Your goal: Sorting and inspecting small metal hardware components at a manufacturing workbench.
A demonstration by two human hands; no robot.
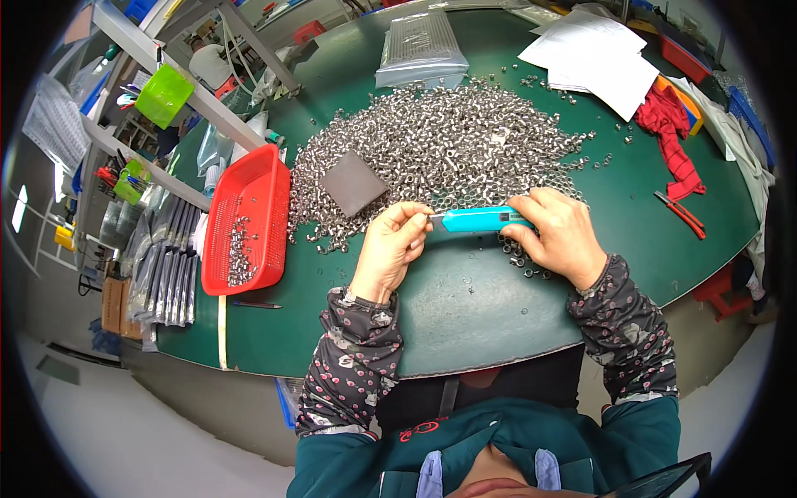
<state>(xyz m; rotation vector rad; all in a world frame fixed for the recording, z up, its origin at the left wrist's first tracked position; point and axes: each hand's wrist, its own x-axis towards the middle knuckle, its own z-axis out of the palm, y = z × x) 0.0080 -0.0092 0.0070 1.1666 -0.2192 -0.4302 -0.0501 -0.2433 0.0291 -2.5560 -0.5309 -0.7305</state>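
Observation:
My right hand point(554, 235) is wrapped round a turquoise utility knife point(475, 219), held level above the table with its blade end toward the left. At that blade end, the thumb and fingertips of my left hand point(390, 249) pinch a small metal piece point(431, 223), mostly hidden by the fingers. Just beyond both hands spreads a wide heap of small shiny metal rings point(448, 141). A dark brown square block point(354, 183) lies on the heap, left of the knife. Several loose rings point(523, 259) lie under my right hand.
A red perforated basket point(280, 212) holding some metal pieces stands left on the green table point(498, 332). Red-handled tool point(681, 216), red cloth point(671, 137) and white papers point(591, 58) lie at the right. Far back is a clear plastic-wrapped stack point(422, 46). A grey frame post point(187, 87) rises at the left.

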